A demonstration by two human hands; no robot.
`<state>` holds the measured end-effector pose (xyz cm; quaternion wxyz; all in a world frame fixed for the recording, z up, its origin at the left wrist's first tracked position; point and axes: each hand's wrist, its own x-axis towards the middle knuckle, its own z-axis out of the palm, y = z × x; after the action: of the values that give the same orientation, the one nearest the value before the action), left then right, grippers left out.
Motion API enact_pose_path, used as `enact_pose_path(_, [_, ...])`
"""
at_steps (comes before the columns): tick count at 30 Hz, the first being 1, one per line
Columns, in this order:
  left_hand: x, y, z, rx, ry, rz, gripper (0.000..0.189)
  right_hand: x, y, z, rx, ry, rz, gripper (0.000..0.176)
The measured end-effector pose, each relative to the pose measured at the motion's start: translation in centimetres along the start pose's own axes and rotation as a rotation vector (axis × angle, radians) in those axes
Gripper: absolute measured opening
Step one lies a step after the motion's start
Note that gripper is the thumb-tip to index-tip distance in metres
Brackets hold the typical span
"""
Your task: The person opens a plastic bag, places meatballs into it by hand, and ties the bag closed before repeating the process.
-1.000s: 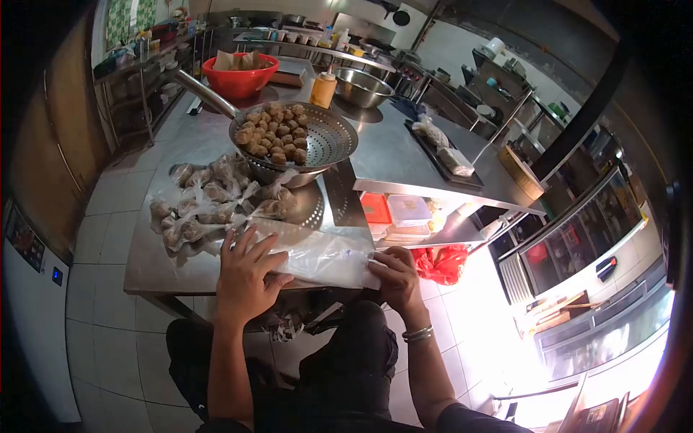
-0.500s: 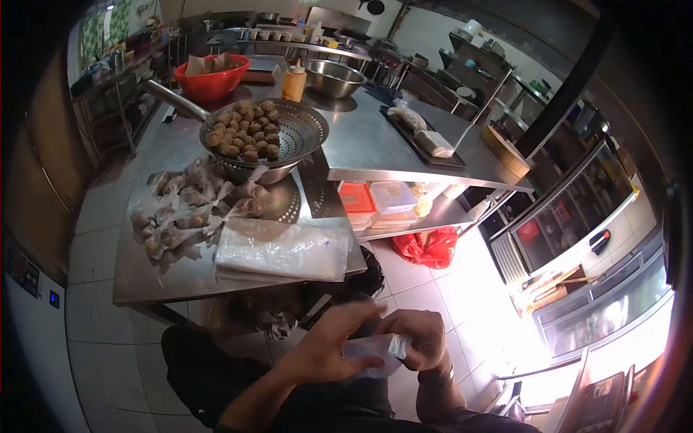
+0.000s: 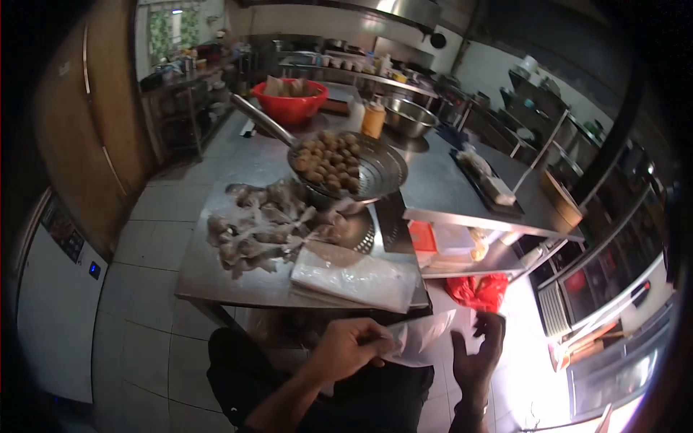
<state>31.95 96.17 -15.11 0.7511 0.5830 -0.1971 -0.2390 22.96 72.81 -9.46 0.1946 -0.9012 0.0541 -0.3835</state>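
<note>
Our left hand [image 3: 350, 349] pinches a clear bag [image 3: 424, 339]. Our right hand [image 3: 476, 361], ungripping, spreads just right of it.

Bare left hand [image 3: 350, 348] and right hand [image 3: 478, 357], dark clothing below.
Black trousers [image 3: 382, 398] cover the legs along the bottom of the frame, with a small pale mark at lower left; a thin band [image 3: 478, 409] circles the right wrist, its finish blurred.
</note>
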Motion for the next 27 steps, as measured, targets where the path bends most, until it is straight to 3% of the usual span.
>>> enact_pose_path(4, [-1.8, 1.7, 1.8, 0.203, 0.016, -0.013, 0.012, -1.6, -3.3, 0.9, 0.532, -0.463, 0.025, 0.067])
enact_pose_path(6, [-2.5, 2.0, 2.3, 0.425, 0.116, 0.257, 0.014, -1.4, -5.4, 1.1, 0.425, -0.48, 0.072, 0.059])
enact_pose_path(10, [-3.1, 2.6, 1.2, 0.294, 0.19, 0.206, 0.017, -1.9, -5.2, 2.5, 0.486, -0.427, 0.137, 0.047])
enact_pose_path(12, [-3.4, 2.8, 0.5, 0.504, 0.237, 0.291, 0.016, -1.1, -5.8, 2.5, 0.469, -0.493, -0.055, 0.035])
enact_pose_path(15, [-4.0, 3.4, 0.7, 0.51, 0.272, 0.434, 0.011, -0.3, -7.6, 2.2, 0.506, -0.451, -0.139, 0.03])
enact_pose_path(19, [-4.9, 4.1, 0.7, 0.518, 0.333, 0.388, 0.012, -0.8, -7.3, 3.3, 0.54, -0.37, -0.148, 0.03])
enact_pose_path(23, [-5.0, 3.8, 1.0, 0.46, 0.462, 0.474, 0.012, 0.2, -8.2, 3.2, 0.468, -0.302, -0.21, 0.03])
enact_pose_path(25, [-5.1, 3.9, 0.9, 0.511, 0.521, 0.515, 0.012, 0.6, -8.8, 3.2, 0.462, -0.096, -0.328, 0.028])
enact_pose_path(27, [-5.1, 4.0, 0.7, 0.638, 0.572, 0.571, 0.012, 0.8, -9.2, 3.1, 0.476, -0.049, -0.348, 0.022])
